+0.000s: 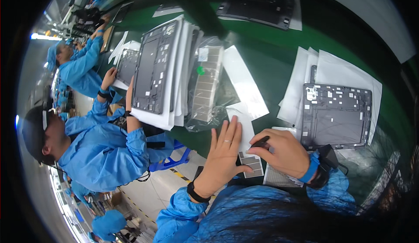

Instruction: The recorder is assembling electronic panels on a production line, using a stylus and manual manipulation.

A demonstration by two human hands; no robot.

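Note:
My left hand point(222, 155) lies flat with its fingers stretched out, pressing on a white backing sheet point(245, 128). Its thumb reaches over the grey rectangular pieces point(251, 168) on the sheet's near end. Just to the right, my right hand point(283, 151) is closed around a short dark tool point(261, 141), whose tip is too small to make out. A dark tablet-like housing point(338, 120) with small white pads lies right of that hand, on white sheets. Under my right wrist is a light, finely patterned sheet point(279, 176).
A clear plastic bag point(207, 86) with a strip of grey pieces lies ahead. Left of it stands a stack of dark housings point(153, 68) and white sheets. A co-worker point(100, 151) in blue sits at left, hands on housings. Another housing point(257, 8) lies at the far side.

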